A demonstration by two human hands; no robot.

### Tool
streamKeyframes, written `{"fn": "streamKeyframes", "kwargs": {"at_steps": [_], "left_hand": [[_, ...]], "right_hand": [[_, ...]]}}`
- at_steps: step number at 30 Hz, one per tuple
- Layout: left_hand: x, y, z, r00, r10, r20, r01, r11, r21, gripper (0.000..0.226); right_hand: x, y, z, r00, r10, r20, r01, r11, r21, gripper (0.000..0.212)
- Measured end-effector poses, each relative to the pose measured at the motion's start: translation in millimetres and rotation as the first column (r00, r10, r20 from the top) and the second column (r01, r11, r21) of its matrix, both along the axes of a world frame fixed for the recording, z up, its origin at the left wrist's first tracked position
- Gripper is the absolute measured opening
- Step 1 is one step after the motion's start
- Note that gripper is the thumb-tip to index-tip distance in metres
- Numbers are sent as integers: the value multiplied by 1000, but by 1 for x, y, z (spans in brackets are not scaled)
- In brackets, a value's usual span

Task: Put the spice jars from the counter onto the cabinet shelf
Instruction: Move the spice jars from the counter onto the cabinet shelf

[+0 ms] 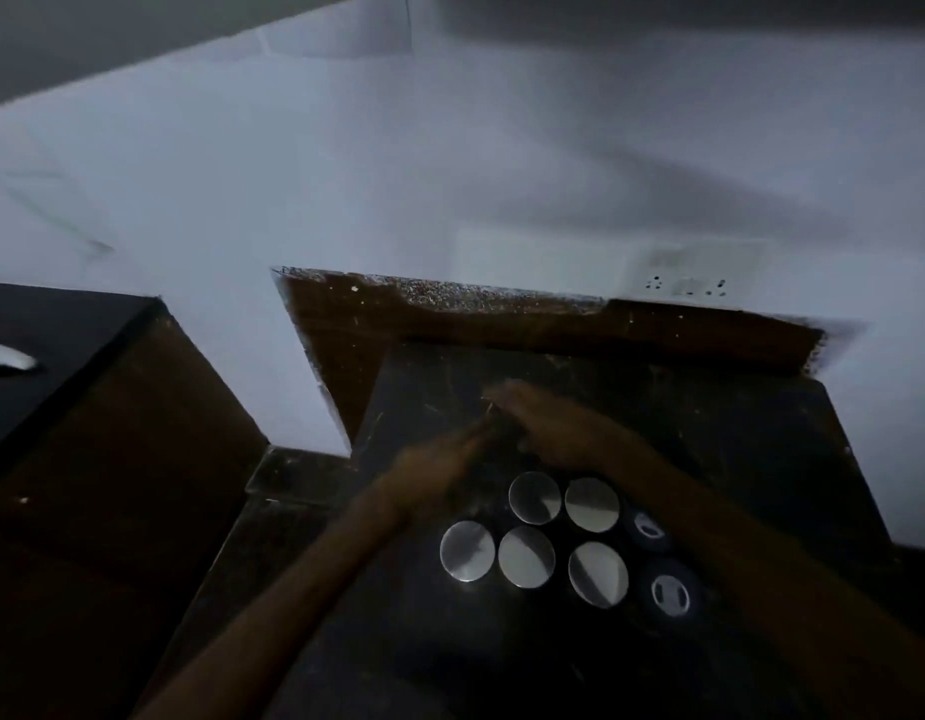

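Observation:
Several spice jars with round silver lids (526, 557) stand close together on the black counter (736, 439). Two jars with dark lids (669, 595) stand at the right of the group. My left hand (445, 462) and my right hand (548, 426) meet just behind the jars, low over the counter. Both are blurred by motion. A small dark shape sits between the fingertips, and I cannot tell whether it is a jar or a shadow. No cabinet shelf is clearly in view.
A brown backsplash strip (450, 319) runs behind the counter, with a white wall above it and a wall socket (686, 285) at the right. A second dark surface at the left holds a white object (6, 356). A dark band (138, 39) crosses the top.

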State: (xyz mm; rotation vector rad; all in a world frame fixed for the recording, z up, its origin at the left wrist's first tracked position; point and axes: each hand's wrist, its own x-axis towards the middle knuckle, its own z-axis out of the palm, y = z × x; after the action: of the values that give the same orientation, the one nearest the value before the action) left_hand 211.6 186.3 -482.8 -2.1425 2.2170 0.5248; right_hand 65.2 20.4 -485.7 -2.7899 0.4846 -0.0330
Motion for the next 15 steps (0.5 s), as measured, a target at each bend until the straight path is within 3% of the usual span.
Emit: {"fn": "streamKeyframes", "kwargs": {"at_steps": [2, 5, 7, 11, 15], "left_hand": [[-6, 7, -53, 997, -10, 78, -11, 964, 265, 68], [-15, 13, -118, 995, -51, 91, 16, 938, 347, 107], [-17, 14, -149, 994, -40, 101, 4, 943, 334, 116], [-15, 10, -172, 994, 58, 90, -80, 962, 262, 99], [-7, -3, -174, 991, 121, 62, -134, 949, 285, 95]], "right_hand": [[-23, 9, -41, 958, -22, -286, 54, 993, 106, 85], [-33, 14, -76, 863, -50, -503, 110, 990, 90, 97], [-31, 16, -87, 854, -43, -518, 85, 995, 58, 97], [-22, 22, -96, 816, -25, -578, 41, 999, 13, 93], [-15, 24, -101, 817, -18, -577, -8, 999, -42, 85]]}}
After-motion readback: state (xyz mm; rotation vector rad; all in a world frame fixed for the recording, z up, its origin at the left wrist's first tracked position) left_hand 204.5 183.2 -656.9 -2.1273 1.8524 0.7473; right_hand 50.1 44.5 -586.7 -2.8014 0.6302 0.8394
